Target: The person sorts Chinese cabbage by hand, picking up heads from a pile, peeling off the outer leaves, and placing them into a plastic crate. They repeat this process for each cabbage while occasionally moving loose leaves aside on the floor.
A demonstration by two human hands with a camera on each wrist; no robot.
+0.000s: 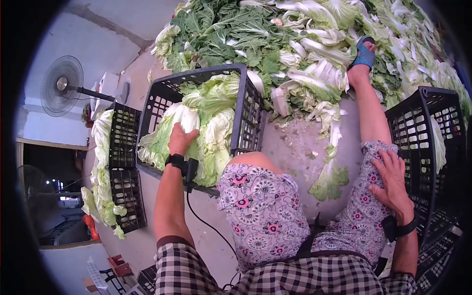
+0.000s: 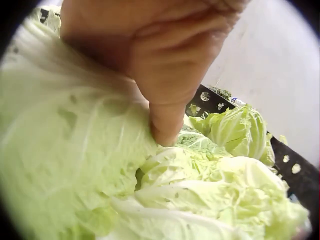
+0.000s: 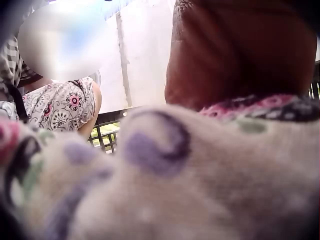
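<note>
In the head view my left hand (image 1: 182, 139) grips a napa cabbage (image 1: 185, 117) lying among others in a black plastic crate (image 1: 242, 105). Up close in the left wrist view, the thumb bears on the side of that pale, broad-leafed cabbage (image 2: 75, 130), and the fingers are hidden behind it. More cabbages (image 2: 240, 180) lie against it, below the thumb. My right hand (image 1: 392, 179) rests on the patterned trouser leg (image 1: 361, 196) with its fingers extended, and it holds nothing. Blurred cloth fills the lower part of the right wrist view.
A large heap of cabbages and loose leaves (image 1: 295, 44) covers the floor ahead. Another black crate (image 1: 413, 128) stands on the right. At the left are filled crates (image 1: 125, 132) and a standing fan (image 1: 61, 84). A cable (image 1: 211, 223) hangs from the left wrist camera.
</note>
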